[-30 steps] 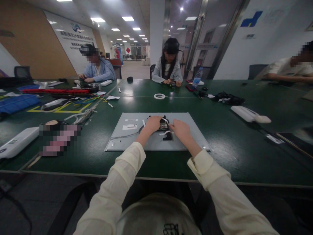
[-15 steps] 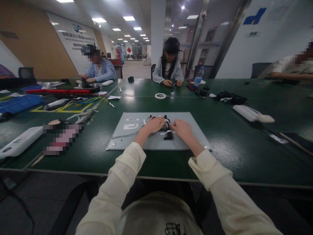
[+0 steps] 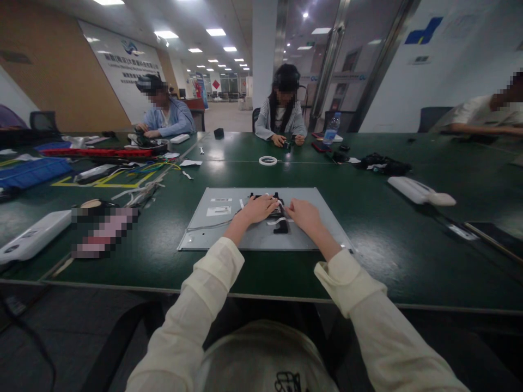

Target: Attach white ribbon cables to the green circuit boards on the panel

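A grey flat metal panel lies on the table in front of me, like the back of a screen. On its middle sits a black bracket-like frame around a small board mostly covered by my hands. My left hand rests across the left part of this frame, fingers stretched out flat. My right hand is closed at the frame's right side; its fingertips are pressed together, and what they pinch is too small to make out. A white strip crosses the frame just below. A thin grey cable runs left over the panel.
A white tape roll lies beyond the panel. White power banks and cables are on the left, near a blue tray. On the right are a white device and a dark phone. Other people sit across the table.
Both hands stay at almost the same place on the panel. The right hand's fingers have shifted very slightly; nothing else on the panel has visibly moved.
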`<action>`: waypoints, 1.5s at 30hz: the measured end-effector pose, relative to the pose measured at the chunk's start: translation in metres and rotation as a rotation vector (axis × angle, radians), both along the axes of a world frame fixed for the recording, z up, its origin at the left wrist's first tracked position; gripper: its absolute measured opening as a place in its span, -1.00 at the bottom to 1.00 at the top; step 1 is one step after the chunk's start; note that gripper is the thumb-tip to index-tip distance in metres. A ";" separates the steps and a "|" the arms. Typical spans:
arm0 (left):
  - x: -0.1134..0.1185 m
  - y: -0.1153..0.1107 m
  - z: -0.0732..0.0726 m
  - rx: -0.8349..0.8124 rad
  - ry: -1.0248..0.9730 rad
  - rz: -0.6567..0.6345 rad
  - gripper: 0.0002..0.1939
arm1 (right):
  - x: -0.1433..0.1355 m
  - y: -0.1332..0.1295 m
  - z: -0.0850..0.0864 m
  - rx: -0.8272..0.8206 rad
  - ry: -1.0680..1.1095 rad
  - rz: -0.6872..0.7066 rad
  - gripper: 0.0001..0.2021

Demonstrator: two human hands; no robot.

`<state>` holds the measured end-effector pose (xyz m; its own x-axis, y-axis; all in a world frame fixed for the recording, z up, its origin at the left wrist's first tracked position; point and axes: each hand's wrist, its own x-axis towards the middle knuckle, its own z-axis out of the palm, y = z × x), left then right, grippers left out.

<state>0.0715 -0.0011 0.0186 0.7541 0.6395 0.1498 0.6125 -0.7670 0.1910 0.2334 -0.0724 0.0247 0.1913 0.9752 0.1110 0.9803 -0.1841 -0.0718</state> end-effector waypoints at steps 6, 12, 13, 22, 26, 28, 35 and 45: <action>0.000 -0.004 0.001 -0.009 -0.014 0.016 -0.52 | -0.003 -0.004 0.008 0.167 0.071 0.081 -0.70; -0.007 -0.004 0.013 0.088 -0.184 0.150 -0.58 | -0.030 -0.023 0.021 0.437 0.138 0.635 -0.61; -0.009 -0.002 0.017 0.112 -0.250 0.220 -0.58 | -0.037 -0.026 0.021 0.418 0.126 0.740 -0.57; -0.048 0.020 0.029 0.329 -0.561 0.656 -0.62 | -0.066 -0.035 0.013 0.144 0.087 1.028 -0.37; -0.060 0.025 0.030 0.332 -0.619 0.697 -0.63 | -0.064 -0.035 0.013 0.137 0.091 1.043 -0.42; -0.063 0.027 0.031 0.324 -0.646 0.713 -0.64 | -0.064 -0.033 0.011 0.144 0.096 1.032 -0.44; -0.067 0.025 0.032 0.325 -0.713 0.730 -0.66 | -0.059 -0.013 0.001 0.215 0.056 0.842 -0.48; -0.073 0.034 0.019 0.256 -0.735 0.738 -0.68 | -0.037 0.005 -0.005 0.253 -0.017 0.542 -0.49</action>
<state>-0.0014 0.0332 0.0371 -0.1357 0.7853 0.6041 0.7412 -0.3242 0.5878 0.1961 -0.0671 0.0200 -0.3300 0.8763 0.3511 0.9311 0.3634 -0.0320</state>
